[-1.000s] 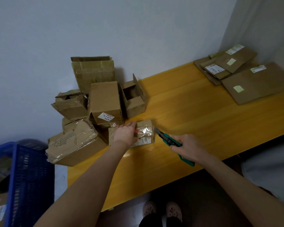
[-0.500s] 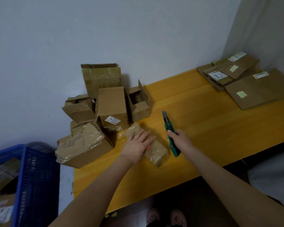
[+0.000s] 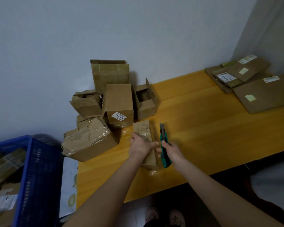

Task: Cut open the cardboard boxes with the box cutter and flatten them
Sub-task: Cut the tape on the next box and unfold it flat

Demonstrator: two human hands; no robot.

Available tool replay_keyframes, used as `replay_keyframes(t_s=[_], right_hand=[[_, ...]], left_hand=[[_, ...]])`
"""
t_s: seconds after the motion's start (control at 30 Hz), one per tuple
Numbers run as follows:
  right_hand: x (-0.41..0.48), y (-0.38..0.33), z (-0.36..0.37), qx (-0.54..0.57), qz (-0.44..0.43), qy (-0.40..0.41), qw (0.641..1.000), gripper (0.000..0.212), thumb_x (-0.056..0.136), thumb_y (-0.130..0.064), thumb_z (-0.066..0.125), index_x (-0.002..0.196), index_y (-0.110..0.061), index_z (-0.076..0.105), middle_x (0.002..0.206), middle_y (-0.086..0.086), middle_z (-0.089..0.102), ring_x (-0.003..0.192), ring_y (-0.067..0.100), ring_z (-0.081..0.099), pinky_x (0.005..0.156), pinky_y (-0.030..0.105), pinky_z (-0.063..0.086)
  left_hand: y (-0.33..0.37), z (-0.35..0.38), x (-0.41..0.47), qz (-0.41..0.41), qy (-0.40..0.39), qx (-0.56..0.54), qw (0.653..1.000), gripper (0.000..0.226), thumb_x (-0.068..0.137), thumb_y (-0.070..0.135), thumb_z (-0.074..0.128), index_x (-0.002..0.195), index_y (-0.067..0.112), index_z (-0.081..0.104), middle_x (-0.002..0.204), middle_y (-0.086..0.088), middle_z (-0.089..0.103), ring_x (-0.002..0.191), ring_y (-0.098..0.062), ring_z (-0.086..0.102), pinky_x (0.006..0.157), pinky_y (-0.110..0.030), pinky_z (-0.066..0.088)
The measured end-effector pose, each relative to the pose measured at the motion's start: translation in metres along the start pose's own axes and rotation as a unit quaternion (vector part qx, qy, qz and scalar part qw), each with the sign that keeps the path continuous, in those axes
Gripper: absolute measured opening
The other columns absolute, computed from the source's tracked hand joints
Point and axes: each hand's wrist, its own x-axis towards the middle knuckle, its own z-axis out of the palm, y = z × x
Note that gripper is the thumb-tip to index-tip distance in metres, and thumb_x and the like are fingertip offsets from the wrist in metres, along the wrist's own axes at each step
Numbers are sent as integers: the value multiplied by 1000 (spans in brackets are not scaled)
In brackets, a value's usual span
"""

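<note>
A small taped cardboard box (image 3: 144, 130) is laid lengthwise on the yellow wooden tabletop (image 3: 203, 128), near its front edge and just in front of the pile of boxes. It is covered at its middle by the left hand (image 3: 140, 147), whose thumb is stretched out to the right. Whether the fingers are curled over the box's far side cannot be told, so the state of that grip is left undecided.

A green box cutter (image 3: 164, 145) is clamped in the grip of the right hand (image 3: 172, 153). Its blade is extended and pointed away from the person, and it is held just beside the box's right edge.

The approach from behind and from the left is crowded. A labelled box (image 3: 119, 102) and an open small box (image 3: 146, 102) are stood just behind the taped one. A tall taped box (image 3: 110, 73) is set against the wall (image 3: 121, 30). A crushed box (image 3: 87, 104) and a large tape-wrapped box (image 3: 90, 141) are piled at the tabletop's left end.

Well apart, in the far right corner, flattened cardboard sheets (image 3: 262, 94) are stacked. A blue plastic crate (image 3: 38, 174) holding more cardboard is seen below the tabletop on the left.
</note>
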Motion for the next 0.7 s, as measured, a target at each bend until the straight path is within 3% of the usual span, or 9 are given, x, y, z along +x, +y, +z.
replay_keyframes(t_s=[0.1, 0.2, 0.27, 0.33, 0.43, 0.57, 0.7], right_hand=[[0, 2, -2, 4, -3, 4, 1000, 39, 102, -34, 42, 132, -8, 44, 97, 5, 71, 72, 18, 64, 60, 27, 47], [1, -4, -14, 14, -33, 46, 998, 34, 102, -32, 43, 127, -9, 45, 100, 8, 70, 69, 17, 62, 62, 28, 49], [4, -10, -24, 33, -69, 91, 993, 28, 101, -30, 45, 120, -9, 46, 101, 9, 67, 65, 17, 59, 61, 28, 48], [7, -14, -32, 24, -92, 119, 988, 27, 100, -31, 47, 116, -9, 46, 95, 8, 62, 66, 17, 58, 59, 28, 46], [8, -18, -33, -13, -92, 91, 992, 26, 100, -33, 46, 112, -11, 44, 94, 6, 58, 70, 14, 59, 58, 27, 44], [12, -16, -26, -30, -78, 41, 996, 24, 100, -32, 48, 111, -11, 45, 106, 8, 60, 78, 20, 65, 74, 33, 53], [9, -13, -36, -56, -116, 83, 988, 23, 98, -26, 53, 111, -7, 51, 83, 7, 63, 57, 16, 59, 53, 26, 52]], left_hand=[[3, 1, 4, 0, -12, 78, 997, 103, 73, 39, 80, 148, 10, 15, 144, -13, 31, 131, -33, 40, 102, -46, 43], [2, -5, 6, 99, 11, 182, 978, 97, 74, 37, 78, 147, 14, 18, 143, -9, 34, 127, -29, 44, 99, -43, 47], [1, -12, 7, 204, 36, 280, 938, 103, 77, 36, 75, 152, 16, 8, 150, -6, 29, 133, -27, 38, 107, -40, 41], [1, -19, 10, 282, 48, 368, 885, 101, 83, 33, 71, 154, 19, 1, 155, -4, 24, 141, -26, 28, 118, -41, 23], [-2, -23, 16, 321, 46, 459, 827, 89, 90, 24, 61, 154, 21, -1, 158, -3, 19, 146, -24, 15, 121, -46, 6], [1, -11, 15, 296, 76, 463, 832, 79, 93, 25, 58, 154, 20, 8, 156, -5, 22, 145, -30, 17, 118, -49, 17], [9, -7, 23, 286, 67, 443, 847, 74, 93, 24, 59, 153, 19, 16, 153, -4, 29, 142, -31, 26, 114, -42, 29]])
